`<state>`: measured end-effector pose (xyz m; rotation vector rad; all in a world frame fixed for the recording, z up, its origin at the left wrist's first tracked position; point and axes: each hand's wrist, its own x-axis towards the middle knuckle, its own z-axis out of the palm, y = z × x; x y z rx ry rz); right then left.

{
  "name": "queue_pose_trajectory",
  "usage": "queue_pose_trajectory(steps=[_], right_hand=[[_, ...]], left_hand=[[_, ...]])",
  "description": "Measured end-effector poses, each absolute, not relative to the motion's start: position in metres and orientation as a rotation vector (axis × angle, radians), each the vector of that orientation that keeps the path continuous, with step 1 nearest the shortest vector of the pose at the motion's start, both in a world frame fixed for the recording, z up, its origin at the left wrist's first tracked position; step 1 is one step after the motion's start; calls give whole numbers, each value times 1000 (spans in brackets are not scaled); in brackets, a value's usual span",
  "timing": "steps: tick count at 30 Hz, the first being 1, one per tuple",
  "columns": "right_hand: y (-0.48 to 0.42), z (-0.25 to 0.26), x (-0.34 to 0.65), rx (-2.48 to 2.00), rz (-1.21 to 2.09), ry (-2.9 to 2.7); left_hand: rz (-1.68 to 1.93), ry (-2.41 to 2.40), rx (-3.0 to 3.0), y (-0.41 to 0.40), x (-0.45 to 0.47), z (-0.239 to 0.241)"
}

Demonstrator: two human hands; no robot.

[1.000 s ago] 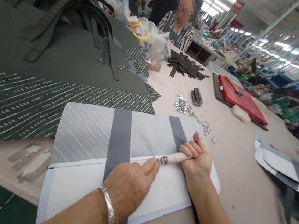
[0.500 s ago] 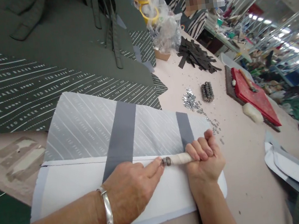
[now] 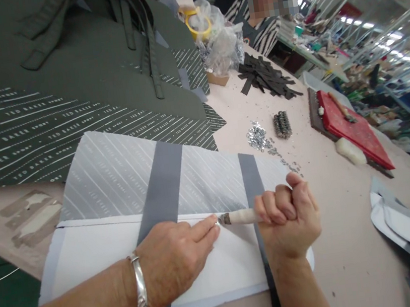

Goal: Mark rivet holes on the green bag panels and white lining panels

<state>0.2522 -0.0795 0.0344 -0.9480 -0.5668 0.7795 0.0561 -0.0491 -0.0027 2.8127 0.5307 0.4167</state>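
A panel of white backing and grey striped fabric (image 3: 208,178), crossed by two dark grey straps, lies in front of me. My left hand (image 3: 179,258), with a silver bangle at the wrist, rests flat on it, fingers stretched out. Its fingertips are beside the metal tip of a white-wrapped hand tool (image 3: 241,216). The fist of my right hand (image 3: 287,213) is closed around the tool's handle, holding it nearly level over the panel's seam. Something small and shiny shows at the tip, too small to name.
Small metal pieces (image 3: 258,136) lie scattered beyond the panel, beside a dark beaded-looking roll (image 3: 282,125). Black strips (image 3: 268,76) are piled farther back. A red board (image 3: 356,127) carries a hammer (image 3: 341,106). Dark green printed panels (image 3: 103,81) fill the left; a person stands behind.
My right fist has shifted slightly right and turned a little on the tool. My left fingertips stay by the tip. The whole view has shifted slightly.
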Motion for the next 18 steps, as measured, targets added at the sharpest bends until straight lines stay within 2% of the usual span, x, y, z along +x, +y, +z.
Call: queue_pose_trajectory(steps=[18], right_hand=[[-88,48,199,-1292,497,-1361]], left_hand=[[89,578,2647,-46,61,8]])
